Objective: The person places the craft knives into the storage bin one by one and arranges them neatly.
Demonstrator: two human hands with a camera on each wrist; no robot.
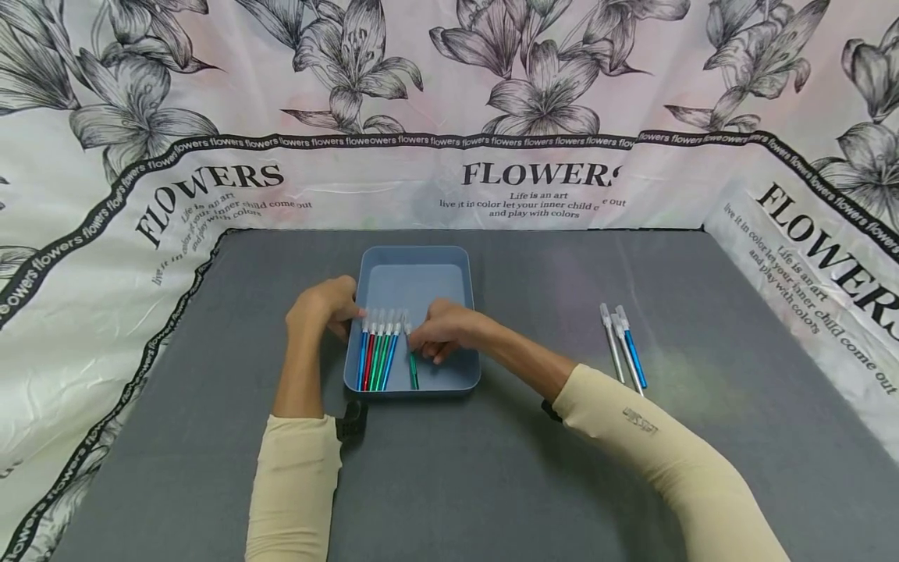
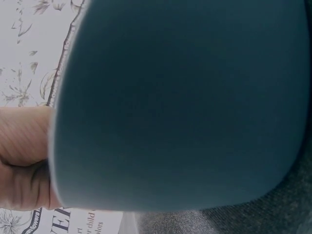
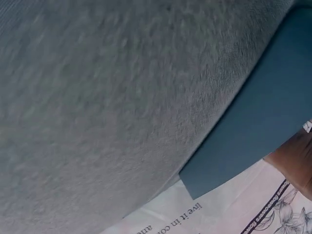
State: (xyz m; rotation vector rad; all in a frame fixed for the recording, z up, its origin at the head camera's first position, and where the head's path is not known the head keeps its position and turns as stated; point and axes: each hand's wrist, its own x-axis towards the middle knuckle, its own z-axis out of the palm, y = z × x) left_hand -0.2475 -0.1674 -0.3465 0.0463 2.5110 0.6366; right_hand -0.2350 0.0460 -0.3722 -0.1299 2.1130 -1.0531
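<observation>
A blue-grey tray [image 1: 421,269] lies on the table, with a row of capped pens [image 1: 379,355] side by side along its left part, in blue, red and green. My left hand [image 1: 325,307] grips the tray's left wall, its fingertips at the rim beside the pen caps. Between the fingers of my right hand [image 1: 449,332] a green pen [image 1: 413,371] is pinched, upright in line with the row and a small gap to its right. In the left wrist view the tray's wall [image 2: 180,107] hides most of the left hand [image 2: 24,156]. The right hand [image 3: 295,163] shows only partly past the tray [image 3: 243,141].
To the right on the grey table [image 1: 548,484] lie two silver-grey pens [image 1: 614,351] and a blue pen [image 1: 634,355], close to the right sleeve [image 1: 653,445]. A white flower-printed sheet [image 1: 393,183] borders the table at the back and both sides.
</observation>
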